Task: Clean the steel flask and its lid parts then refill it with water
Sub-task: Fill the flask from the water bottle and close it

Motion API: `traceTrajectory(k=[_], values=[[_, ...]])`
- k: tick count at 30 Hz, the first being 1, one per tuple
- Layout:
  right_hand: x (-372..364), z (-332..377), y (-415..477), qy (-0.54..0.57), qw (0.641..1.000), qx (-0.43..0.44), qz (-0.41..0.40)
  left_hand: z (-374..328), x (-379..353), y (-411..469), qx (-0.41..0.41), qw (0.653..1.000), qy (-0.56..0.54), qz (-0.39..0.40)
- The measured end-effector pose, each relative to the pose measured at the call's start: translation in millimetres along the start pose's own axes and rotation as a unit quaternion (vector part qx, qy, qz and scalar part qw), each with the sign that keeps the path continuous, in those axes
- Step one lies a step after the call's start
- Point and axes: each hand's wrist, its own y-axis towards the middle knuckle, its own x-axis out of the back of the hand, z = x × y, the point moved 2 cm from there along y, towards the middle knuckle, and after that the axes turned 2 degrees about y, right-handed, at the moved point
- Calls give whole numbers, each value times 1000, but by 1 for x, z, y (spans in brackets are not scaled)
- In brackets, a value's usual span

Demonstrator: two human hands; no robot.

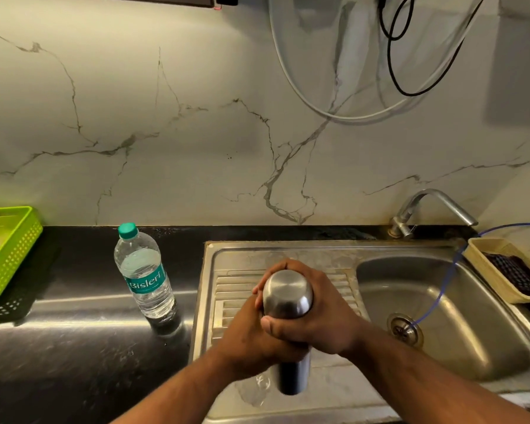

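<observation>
Middle of steel flask (288,296) hidden under left hand (251,338) and right hand (315,319); seam between lid and body not visible. Green basket (11,255) cut off at left edge, contents blurred. Tan tray (487,272) cut off at right edge

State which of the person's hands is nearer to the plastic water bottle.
Left. The left hand grips the steel flask on the side facing the water bottle; the right hand grips the far side.

Low in the frame's centre, the left hand (251,338) and right hand (322,316) both clasp the upright steel flask (288,296) over the sink's drainboard (227,289), a capped water bottle (144,273) standing just left.
</observation>
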Motion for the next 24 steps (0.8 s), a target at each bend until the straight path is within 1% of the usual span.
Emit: traceTrajectory(k=[3, 5, 7, 11, 13, 15, 18, 20, 22, 24], values=[[1, -12, -5, -14, 1000, 1, -27, 10, -16, 3, -21, 994, 62, -88], [1, -19, -8, -26, 998, -1, -55, 13, -23, 7, -18, 983, 116, -139], [2, -27, -10, -13, 996, -9, -83, 17, -29, 11, -13, 978, 129, -166], [8, -40, -7, 4, 995, -14, -102, 22, -35, 21, -4, 974, 129, -187], [16, -48, -2, 4, 996, -31, -89, 22, -32, 32, 0, 971, 157, -182], [27, -55, 6, 0, 996, -56, -68, 22, -28, 46, 16, 971, 175, -162], [44, -66, 15, -6, 993, -99, -62, 33, -14, 72, 55, 981, 134, -131], [54, -76, 15, -28, 989, -115, -86, 41, 1, 93, 75, 975, 144, -153], [63, -86, 10, -34, 983, -140, -112, 48, 19, 115, 91, 961, 161, -205], [69, -95, 4, -22, 977, -171, -128, 54, 39, 136, 103, 946, 156, -265]])
